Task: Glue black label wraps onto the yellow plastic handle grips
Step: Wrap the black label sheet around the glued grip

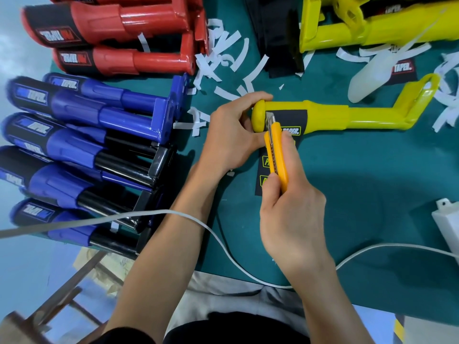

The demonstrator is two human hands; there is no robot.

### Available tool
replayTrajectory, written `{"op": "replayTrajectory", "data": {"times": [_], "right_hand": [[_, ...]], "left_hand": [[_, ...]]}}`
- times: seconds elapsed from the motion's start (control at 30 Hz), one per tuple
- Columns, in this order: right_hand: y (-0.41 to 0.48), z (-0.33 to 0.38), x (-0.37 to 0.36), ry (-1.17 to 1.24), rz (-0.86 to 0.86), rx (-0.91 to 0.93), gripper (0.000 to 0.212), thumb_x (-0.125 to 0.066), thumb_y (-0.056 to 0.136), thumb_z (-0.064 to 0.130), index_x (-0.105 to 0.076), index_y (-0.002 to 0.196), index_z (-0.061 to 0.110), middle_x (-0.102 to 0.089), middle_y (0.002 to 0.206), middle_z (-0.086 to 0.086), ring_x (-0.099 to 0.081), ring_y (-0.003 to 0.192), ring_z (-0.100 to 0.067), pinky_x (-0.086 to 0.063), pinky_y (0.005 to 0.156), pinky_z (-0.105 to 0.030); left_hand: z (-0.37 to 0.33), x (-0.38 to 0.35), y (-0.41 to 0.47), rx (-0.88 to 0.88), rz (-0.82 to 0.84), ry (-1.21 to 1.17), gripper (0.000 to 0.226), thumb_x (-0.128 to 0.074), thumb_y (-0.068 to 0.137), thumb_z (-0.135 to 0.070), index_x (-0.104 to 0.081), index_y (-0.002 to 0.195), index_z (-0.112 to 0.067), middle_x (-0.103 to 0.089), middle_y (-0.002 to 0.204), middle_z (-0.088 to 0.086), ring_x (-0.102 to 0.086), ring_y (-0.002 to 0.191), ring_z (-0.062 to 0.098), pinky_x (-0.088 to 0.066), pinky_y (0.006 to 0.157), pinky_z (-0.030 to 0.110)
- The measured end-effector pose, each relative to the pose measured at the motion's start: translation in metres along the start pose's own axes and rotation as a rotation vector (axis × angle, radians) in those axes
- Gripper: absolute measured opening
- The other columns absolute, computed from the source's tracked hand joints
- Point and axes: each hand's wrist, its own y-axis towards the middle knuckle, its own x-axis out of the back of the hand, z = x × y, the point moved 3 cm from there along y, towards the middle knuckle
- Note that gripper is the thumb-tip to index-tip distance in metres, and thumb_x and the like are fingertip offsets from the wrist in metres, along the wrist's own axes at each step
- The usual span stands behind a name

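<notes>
Our yellow handle grip (323,117) lies on its side near the middle of the green table (372,182), rounded butt end toward the left edge and angled bracket end toward the right. A black label wrap (290,117) is wound round its thick part, just beside the butt. From under the grip a strip of more black labels (260,177) runs toward the near edge. Our left hand (231,137) clasps the butt end, fingers curled over the top and thumb against its side. Our right hand (290,219) is clenched round the body of a yellow utility knife (277,150), whose blade tip rests on the label's edge next to the butt. Along the left edge lie stacked blue handle grips (82,135) with black labels already on them, and at the far left corner there are red handle grips (119,28), also labelled. At the far right corner more yellow handle grips (372,23) are heaped, with a pile of black label sheets (278,38) beside them. White backing strips (223,58) are scattered across the far side of the table. A white cable (223,247) crosses our left forearm and runs along the near edge toward a white box (447,224) at the right edge.
</notes>
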Motion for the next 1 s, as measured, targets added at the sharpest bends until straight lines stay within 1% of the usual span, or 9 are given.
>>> {"op": "replayTrajectory", "data": {"times": [0.07, 0.1, 0.23, 0.33, 0.43, 0.57, 0.73, 0.87, 1.0], "right_hand": [[-0.001, 0.002, -0.001, -0.018, 0.014, -0.004, 0.065, -0.042, 0.105, 0.026, -0.016, 0.159, 0.05, -0.047, 0.064, 0.019, -0.055, 0.069, 0.007, -0.033, 0.063, -0.018], [-0.002, 0.002, -0.001, -0.029, 0.023, -0.012, 0.066, -0.044, 0.106, 0.024, -0.016, 0.159, 0.051, -0.047, 0.066, 0.019, -0.054, 0.064, 0.003, -0.03, 0.064, -0.021], [-0.004, 0.001, -0.001, -0.055, 0.045, -0.031, 0.068, -0.043, 0.106, 0.024, -0.01, 0.157, 0.054, -0.05, 0.07, 0.019, -0.051, 0.061, 0.0, -0.029, 0.065, -0.022], [-0.007, 0.003, -0.001, -0.08, 0.057, -0.032, 0.068, -0.042, 0.106, 0.026, -0.008, 0.158, 0.054, -0.053, 0.073, 0.014, -0.049, 0.062, -0.003, -0.029, 0.063, -0.025], [-0.007, 0.005, -0.002, -0.098, 0.068, -0.038, 0.067, -0.041, 0.107, 0.025, -0.01, 0.16, 0.049, -0.062, 0.081, 0.003, -0.048, 0.063, -0.016, -0.033, 0.067, -0.031], [-0.011, 0.01, -0.001, -0.123, 0.066, -0.014, 0.065, -0.039, 0.105, 0.027, -0.009, 0.159, 0.049, -0.066, 0.088, -0.003, -0.053, 0.068, -0.028, -0.041, 0.066, -0.038], [-0.013, 0.009, -0.001, -0.127, 0.069, -0.033, 0.065, -0.036, 0.105, 0.03, -0.003, 0.154, 0.056, -0.065, 0.09, -0.003, -0.052, 0.07, -0.028, -0.039, 0.067, -0.036], [-0.016, 0.008, 0.0, -0.12, 0.076, -0.046, 0.067, -0.037, 0.106, 0.03, 0.003, 0.15, 0.061, -0.065, 0.091, -0.003, -0.056, 0.073, -0.029, -0.042, 0.069, -0.037], [-0.017, 0.007, 0.0, -0.112, 0.066, -0.041, 0.071, -0.038, 0.106, 0.029, 0.008, 0.147, 0.065, -0.063, 0.086, 0.0, -0.052, 0.069, -0.025, -0.038, 0.068, -0.034]], "left_hand": [[0.001, -0.001, 0.0, -0.006, -0.006, -0.004, 0.053, -0.091, 0.074, -0.018, -0.07, 0.122, -0.022, -0.065, 0.085, 0.011, -0.043, 0.063, 0.01, -0.044, 0.058, 0.029], [0.002, -0.001, 0.0, -0.009, -0.009, 0.002, 0.054, -0.092, 0.074, -0.018, -0.07, 0.123, -0.022, -0.065, 0.083, 0.008, -0.043, 0.062, 0.009, -0.045, 0.059, 0.027], [0.005, -0.002, 0.001, -0.018, -0.014, 0.017, 0.057, -0.092, 0.072, -0.018, -0.071, 0.125, -0.025, -0.058, 0.075, -0.011, -0.042, 0.061, 0.007, -0.043, 0.058, 0.022], [0.005, -0.002, 0.0, -0.025, -0.019, 0.015, 0.058, -0.091, 0.071, -0.018, -0.072, 0.124, -0.027, -0.055, 0.072, -0.012, -0.04, 0.06, 0.007, -0.04, 0.057, 0.018], [0.006, -0.002, 0.0, -0.024, -0.016, 0.011, 0.061, -0.092, 0.07, -0.017, -0.072, 0.126, -0.027, -0.054, 0.07, -0.012, -0.038, 0.06, 0.007, -0.039, 0.057, 0.018], [0.006, -0.002, 0.001, -0.021, -0.017, 0.02, 0.063, -0.093, 0.071, -0.015, -0.072, 0.129, -0.026, -0.049, 0.064, -0.015, -0.037, 0.059, 0.007, -0.037, 0.057, 0.016], [0.006, 0.0, 0.002, -0.017, -0.016, 0.029, 0.06, -0.09, 0.074, -0.011, -0.072, 0.129, -0.026, -0.048, 0.066, -0.013, -0.036, 0.058, 0.005, -0.037, 0.057, 0.015], [0.005, 0.0, 0.001, 0.004, -0.006, 0.041, 0.063, -0.09, 0.074, -0.007, -0.071, 0.131, -0.027, -0.049, 0.069, -0.008, -0.037, 0.058, 0.006, -0.037, 0.057, 0.016], [0.004, 0.0, 0.002, 0.021, 0.004, 0.028, 0.065, -0.09, 0.073, -0.006, -0.071, 0.131, -0.028, -0.049, 0.07, -0.007, -0.037, 0.058, 0.006, -0.038, 0.057, 0.016]]}}
